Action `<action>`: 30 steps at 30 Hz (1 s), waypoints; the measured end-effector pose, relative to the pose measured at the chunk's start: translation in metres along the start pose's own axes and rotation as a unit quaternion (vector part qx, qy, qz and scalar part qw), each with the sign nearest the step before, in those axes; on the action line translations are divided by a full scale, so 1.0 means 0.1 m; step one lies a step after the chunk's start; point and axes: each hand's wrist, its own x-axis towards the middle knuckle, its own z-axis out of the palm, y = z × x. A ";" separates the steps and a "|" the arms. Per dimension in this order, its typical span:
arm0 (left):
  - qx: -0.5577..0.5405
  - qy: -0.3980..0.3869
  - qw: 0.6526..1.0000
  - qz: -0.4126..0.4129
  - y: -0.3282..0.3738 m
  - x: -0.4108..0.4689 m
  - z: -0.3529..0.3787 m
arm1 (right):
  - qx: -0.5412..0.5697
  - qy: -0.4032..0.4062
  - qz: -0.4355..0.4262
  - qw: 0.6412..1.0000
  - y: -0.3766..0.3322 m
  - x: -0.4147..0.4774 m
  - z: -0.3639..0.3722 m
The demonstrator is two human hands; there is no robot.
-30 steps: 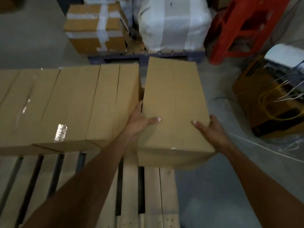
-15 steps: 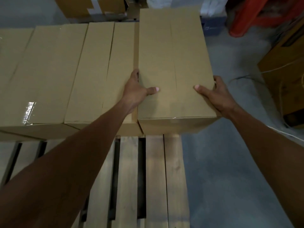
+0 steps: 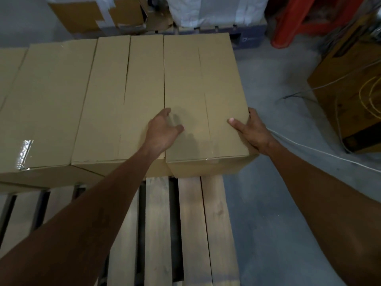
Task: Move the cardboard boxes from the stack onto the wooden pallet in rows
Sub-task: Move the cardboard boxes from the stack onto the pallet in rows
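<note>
Sitting at the right end of the row, the box (image 3: 202,89) lay in the centre of the frame on the far part of the wooden pallet (image 3: 193,223), its left side touching the neighbouring box (image 3: 123,96); a third box (image 3: 51,100) lay further left (shiny tape showed near its front edge). The left hand (image 3: 162,131) rested on top at the seam between the two boxes, fingers loose and spread, holding nothing; the right hand (image 3: 251,131) gripped the box's near right edge, thumb on top and fingers wrapped down the side. A taped box (image 3: 82,15) stood at upper left; a red stool (image 3: 299,21) at upper right.
</note>
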 end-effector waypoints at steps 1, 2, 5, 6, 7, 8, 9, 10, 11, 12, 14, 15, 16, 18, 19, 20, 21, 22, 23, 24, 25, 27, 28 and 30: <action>-0.006 0.000 1.000 -0.001 0.00 -0.03 0.00 | -0.025 0.005 -0.007 1.000 -0.03 0.01 0.01; -0.008 -0.001 1.000 -0.001 0.00 -0.06 -0.01 | -0.058 0.013 -0.013 0.998 -0.06 0.03 0.01; -0.011 -0.009 1.000 -0.003 0.03 -0.21 -0.04 | -0.183 0.034 -0.011 0.982 -0.19 0.07 0.00; -0.015 -0.013 1.000 -0.005 0.05 -0.27 -0.07 | -0.204 0.035 -0.010 0.978 -0.25 0.06 -0.01; -0.019 -0.015 1.000 -0.009 0.06 -0.34 -0.11 | -0.208 0.040 -0.007 0.977 -0.32 0.01 -0.03; -0.022 -0.015 1.000 -0.013 0.07 -0.42 -0.16 | -0.198 0.054 -0.005 0.979 -0.39 -0.06 -0.06; -0.027 -0.014 0.999 -0.019 0.09 -0.52 -0.24 | -0.184 0.066 -0.006 0.981 -0.48 -0.17 -0.07; -0.035 -0.012 0.999 -0.026 0.14 -0.62 -0.33 | -0.169 0.073 -0.007 0.983 -0.58 -0.29 -0.09; -0.047 -0.009 0.998 -0.034 0.20 -0.74 -0.45 | -0.149 0.072 -0.006 0.986 -0.71 -0.43 -0.09; -0.060 -0.003 0.997 -0.044 0.30 -0.86 -0.59 | -0.124 0.062 -0.001 0.990 -0.88 -0.57 -0.10; -0.088 0.009 0.994 -0.057 0.58 -1.16 -0.94 | -0.069 0.033 0.007 0.997 -1.35 -0.87 -0.15; -0.102 0.017 0.993 -0.057 0.75 -1.30 -1.16 | -0.039 0.022 0.005 0.999 -1.66 -1.02 -0.19; -0.113 0.027 0.992 -0.054 0.94 -1.45 -1.41 | -0.003 0.015 0.003 1.000 -2.02 -1.17 -0.23; -0.141 0.047 0.988 -0.049 1.33 -1.75 -1.97 | 0.067 -0.001 0.001 0.998 -2.83 -1.51 -0.35; -0.154 0.059 0.985 -0.046 1.53 -1.91 -2.29 | 0.095 -0.008 -0.005 0.995 -3.27 -1.71 -0.42; -0.163 0.070 0.983 -0.037 1.77 -2.10 -2.61 | 0.120 -0.014 -0.015 0.993 -3.70 -1.91 -0.50; -0.172 0.084 0.981 -0.024 2.00 -2.32 -2.93 | 0.143 -0.021 -0.025 0.989 -4.13 -2.12 -0.57; -0.184 0.100 0.978 -0.013 2.23 -2.57 -3.24 | 0.162 -0.030 -0.035 0.986 -4.53 -2.35 -0.64; -0.199 0.120 0.973 0.000 2.43 -2.81 -3.54 | 0.173 -0.037 -0.046 0.983 -4.92 -2.58 -0.69; -0.214 0.137 0.967 0.013 2.60 -3.05 -3.82 | 0.179 -0.045 -0.060 0.981 -5.27 -2.80 -0.73; -0.225 0.150 0.962 0.026 2.73 -3.29 -4.09 | 0.180 -0.054 -0.073 0.979 -5.57 -3.02 -0.75; -0.235 0.168 0.956 0.044 2.84 -3.76 -4.57 | 0.184 -0.068 -0.095 0.976 -6.07 -3.45 -0.70; -0.238 0.178 0.954 0.050 2.81 -3.98 -4.79 | 0.182 -0.074 -0.104 0.975 -6.27 -3.67 -0.63; -0.238 0.207 0.947 0.057 2.62 -4.44 -5.18 | 0.168 -0.093 -0.118 0.974 -6.59 -4.12 -0.39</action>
